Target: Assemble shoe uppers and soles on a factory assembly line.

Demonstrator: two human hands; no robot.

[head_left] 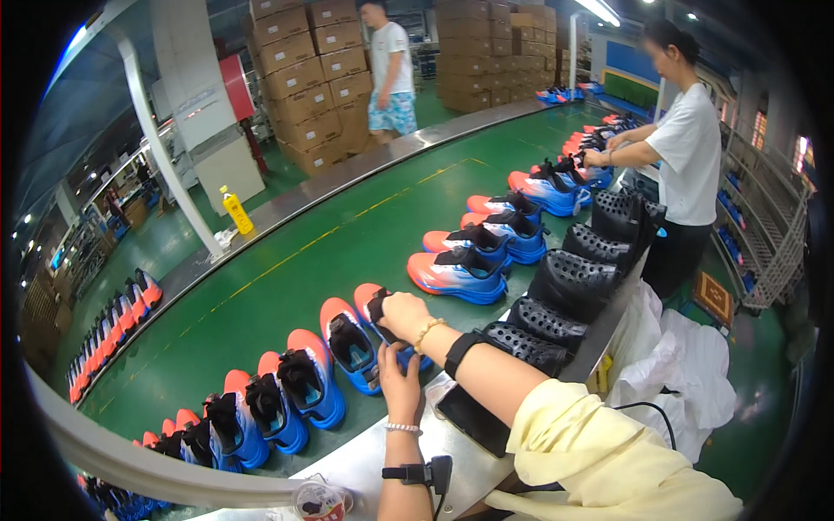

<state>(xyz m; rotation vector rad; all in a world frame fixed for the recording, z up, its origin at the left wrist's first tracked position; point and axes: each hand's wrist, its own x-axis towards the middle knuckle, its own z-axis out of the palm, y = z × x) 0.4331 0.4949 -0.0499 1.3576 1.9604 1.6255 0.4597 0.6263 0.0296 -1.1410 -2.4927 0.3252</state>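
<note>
An orange, white and blue sneaker (367, 295) with a black collar sits on the green conveyor belt in front of me, its toe pointing away. My right hand (405, 318) reaches over its opening and grips the black upper part. Around the heel, the bent fingers of my left hand (400, 382) hold the same shoe; both hands hide much of it. Just left stands a matching sneaker (347, 347), open at the top. Further left, more sneakers (306, 378) line the belt's near edge. Ahead to the right, others lie turned sideways, such as one sneaker (459, 274).
Black perforated shoe-shaped forms (573, 276) line the near edge at right, beside a dark phone (473, 418) on the metal table. A co-worker (686, 148) handles shoes further along. A yellow bottle (235, 211) stands on the far rail. White plastic bags (682, 373) hang at right.
</note>
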